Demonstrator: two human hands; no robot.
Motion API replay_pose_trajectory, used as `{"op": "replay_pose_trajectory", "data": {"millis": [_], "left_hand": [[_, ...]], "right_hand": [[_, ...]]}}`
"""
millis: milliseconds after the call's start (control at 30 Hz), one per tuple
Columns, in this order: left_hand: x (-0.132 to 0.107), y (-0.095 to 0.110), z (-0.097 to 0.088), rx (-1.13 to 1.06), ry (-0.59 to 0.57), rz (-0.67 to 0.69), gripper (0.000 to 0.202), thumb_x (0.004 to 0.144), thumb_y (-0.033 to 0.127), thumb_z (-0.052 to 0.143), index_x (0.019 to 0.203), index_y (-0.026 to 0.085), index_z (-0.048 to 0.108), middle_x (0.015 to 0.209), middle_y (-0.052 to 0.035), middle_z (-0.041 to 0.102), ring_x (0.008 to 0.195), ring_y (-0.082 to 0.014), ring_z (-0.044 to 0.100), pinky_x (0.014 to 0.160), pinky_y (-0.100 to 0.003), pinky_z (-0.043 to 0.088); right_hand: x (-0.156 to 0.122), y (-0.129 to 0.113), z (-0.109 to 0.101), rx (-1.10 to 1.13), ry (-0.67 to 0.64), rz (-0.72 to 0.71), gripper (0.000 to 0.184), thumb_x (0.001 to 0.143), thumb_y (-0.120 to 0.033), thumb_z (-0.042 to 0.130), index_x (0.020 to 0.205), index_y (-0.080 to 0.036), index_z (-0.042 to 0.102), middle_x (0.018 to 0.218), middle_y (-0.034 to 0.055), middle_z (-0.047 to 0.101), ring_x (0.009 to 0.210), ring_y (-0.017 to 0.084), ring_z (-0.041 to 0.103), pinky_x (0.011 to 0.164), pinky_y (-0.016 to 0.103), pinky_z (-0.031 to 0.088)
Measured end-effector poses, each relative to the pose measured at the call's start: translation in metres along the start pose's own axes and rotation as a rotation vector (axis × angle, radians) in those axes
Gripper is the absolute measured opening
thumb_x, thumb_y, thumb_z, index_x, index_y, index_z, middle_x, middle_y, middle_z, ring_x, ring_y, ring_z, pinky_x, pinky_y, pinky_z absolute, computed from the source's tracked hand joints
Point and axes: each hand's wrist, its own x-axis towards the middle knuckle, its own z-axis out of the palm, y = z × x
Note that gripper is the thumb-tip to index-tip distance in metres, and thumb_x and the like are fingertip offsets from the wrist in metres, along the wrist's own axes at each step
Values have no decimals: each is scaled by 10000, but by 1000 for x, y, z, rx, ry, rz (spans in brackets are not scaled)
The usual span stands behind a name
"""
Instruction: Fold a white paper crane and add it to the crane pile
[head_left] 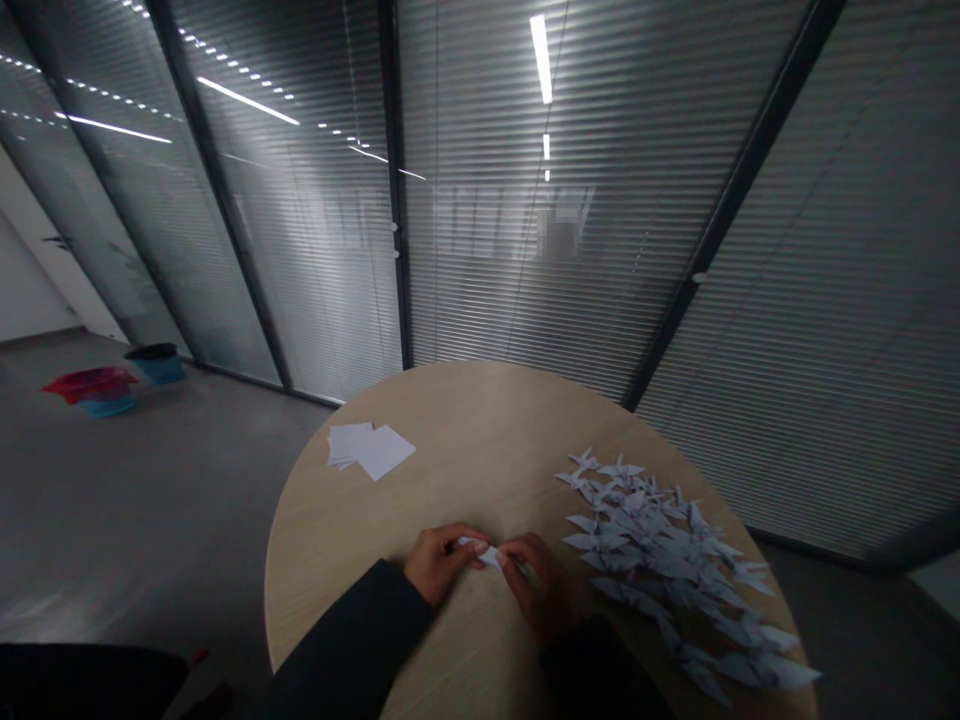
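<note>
Pinching a folded paper (487, 556), the left hand (436, 563) and right hand (541, 588) almost meet; fingers (474, 540) hide most of it.

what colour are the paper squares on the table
The paper squares are plain white, best seen in the head view.

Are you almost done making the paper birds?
Quite far along! A big pile of folded paper cranes looks done. In hand, the left hand and right hand pinch one small folded white paper. Left: a small stack of square white sheets lies unfolded on the round wooden table.
</note>
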Motion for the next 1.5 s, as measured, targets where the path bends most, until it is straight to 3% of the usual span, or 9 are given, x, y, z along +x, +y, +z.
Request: {"op": "replay_pose_trajectory", "data": {"millis": [167, 400, 700, 1033, 1300, 1500], "left_hand": [[0, 5, -2, 26, 68, 11, 403, 642, 466, 699, 809, 100, 710, 660, -84, 702, 605, -177, 634, 618, -270, 487], [-2, 7, 0, 43, 79, 6, 324, 642, 424, 701, 738, 114, 711, 617, -70, 697, 584, -170, 630, 593, -256, 475], [-4, 7, 0, 139, 49, 18, 292, 698, 403, 648, 752, 122, 709, 600, -54, 680, 558, -153, 599, 562, -236, 441], [-11, 17, 7, 237, -15, 23, 306, 768, 410, 567, 775, 126, 682, 652, -62, 692, 587, -164, 618, 564, -235, 436], [-6, 8, 6, 67, -30, -6, 403, 706, 498, 622, 817, 113, 653, 667, -60, 658, 603, -164, 615, 596, -255, 456], [-5, 11, 5, 150, -4, 30, 419, 534, 279, 786, 894, 128, 632, 660, 10, 586, 607, -118, 520, 570, -221, 394]], "right_hand": [[-1, -2, 2, -14, 5, 2, 172, 826, -268, 465, 722, -205, 585, 674, 27, 620, 651, 145, 597, 591, 229, 467], [-3, -1, 6, 18, 12, 34, 173, 839, -307, 473, 778, -205, 598, 724, 37, 632, 688, 155, 604, 629, 249, 482], [-2, 0, 5, -20, -42, 6, 282, 892, -311, 412, 700, -220, 597, 680, 19, 629, 668, 143, 601, 620, 234, 466], [-4, 0, 3, -40, -61, -54, 283, 886, -268, 375, 697, -210, 577, 679, 26, 618, 674, 152, 571, 641, 249, 438], [-5, 4, 9, 58, -76, 99, 239, 843, -296, 412, 686, -208, 570, 655, 13, 614, 640, 144, 594, 597, 227, 450], [-6, 6, 11, 97, -58, 229, 197, 803, -317, 453, 700, -218, 589, 671, 11, 644, 658, 141, 618, 614, 218, 467]]}}
